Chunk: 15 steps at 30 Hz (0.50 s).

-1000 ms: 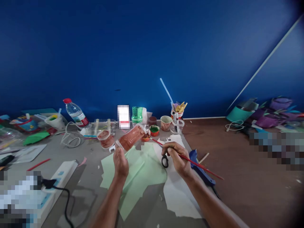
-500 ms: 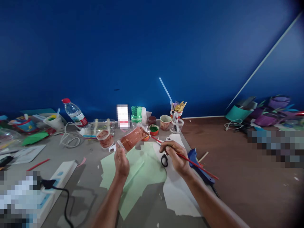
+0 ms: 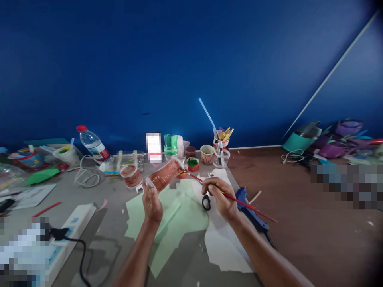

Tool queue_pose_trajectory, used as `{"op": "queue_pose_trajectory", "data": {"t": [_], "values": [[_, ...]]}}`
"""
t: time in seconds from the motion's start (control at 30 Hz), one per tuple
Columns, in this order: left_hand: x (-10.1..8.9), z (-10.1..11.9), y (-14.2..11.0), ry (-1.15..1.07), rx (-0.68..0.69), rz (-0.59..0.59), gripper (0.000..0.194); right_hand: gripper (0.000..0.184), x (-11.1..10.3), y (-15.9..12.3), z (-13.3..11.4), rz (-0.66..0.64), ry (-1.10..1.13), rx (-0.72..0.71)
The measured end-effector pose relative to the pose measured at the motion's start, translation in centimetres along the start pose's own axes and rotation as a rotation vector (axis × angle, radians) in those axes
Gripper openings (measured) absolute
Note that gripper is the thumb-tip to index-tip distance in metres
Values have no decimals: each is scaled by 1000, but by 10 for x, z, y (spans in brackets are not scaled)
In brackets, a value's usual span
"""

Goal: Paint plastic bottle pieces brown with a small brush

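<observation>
My left hand [image 3: 152,205] is closed round the neck end of a clear plastic bottle [image 3: 166,175] smeared with red-orange paint, held tilted over the table. My right hand [image 3: 220,197] pinches a long red-handled brush [image 3: 239,200]. The brush tip reaches the small orange paint pot [image 3: 183,174] just by the bottle's far end. Black-handled scissors [image 3: 206,201] lie just left of my right hand on white paper [image 3: 223,243]. Light green paper sheets [image 3: 176,221] lie under both hands.
A green paint pot [image 3: 193,163], paper cups [image 3: 207,154], a cup of sticks [image 3: 222,139] and a water bottle [image 3: 92,144] stand at the back. A cut bottle piece [image 3: 130,175] sits left. A blue glue gun [image 3: 249,211] lies right; a power strip [image 3: 70,231] lies left.
The brush tip has slid left toward the orange pot by the bottle's end. The left hand and bottle have hardly moved.
</observation>
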<state>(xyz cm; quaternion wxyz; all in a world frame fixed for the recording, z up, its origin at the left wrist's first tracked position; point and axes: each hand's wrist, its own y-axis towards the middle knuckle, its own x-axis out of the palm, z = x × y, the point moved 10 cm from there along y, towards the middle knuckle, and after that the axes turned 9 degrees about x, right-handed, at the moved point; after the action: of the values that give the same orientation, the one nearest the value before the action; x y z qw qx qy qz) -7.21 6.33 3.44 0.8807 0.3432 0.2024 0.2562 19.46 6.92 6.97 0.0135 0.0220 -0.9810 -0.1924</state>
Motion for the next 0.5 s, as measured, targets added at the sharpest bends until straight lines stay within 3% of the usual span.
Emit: {"op": "queue_pose_trajectory", "data": {"t": [0.1, 0.33, 0.5], "values": [[-2, 14, 3, 37, 98, 5, 60, 20, -4, -1, 3, 18, 59, -1], [15, 64, -1, 177, 478, -171, 48, 18, -6, 3, 12, 48, 129, 28], [18, 65, -4, 204, 498, -208, 48, 18, -9, 5, 12, 80, 102, 48]]}}
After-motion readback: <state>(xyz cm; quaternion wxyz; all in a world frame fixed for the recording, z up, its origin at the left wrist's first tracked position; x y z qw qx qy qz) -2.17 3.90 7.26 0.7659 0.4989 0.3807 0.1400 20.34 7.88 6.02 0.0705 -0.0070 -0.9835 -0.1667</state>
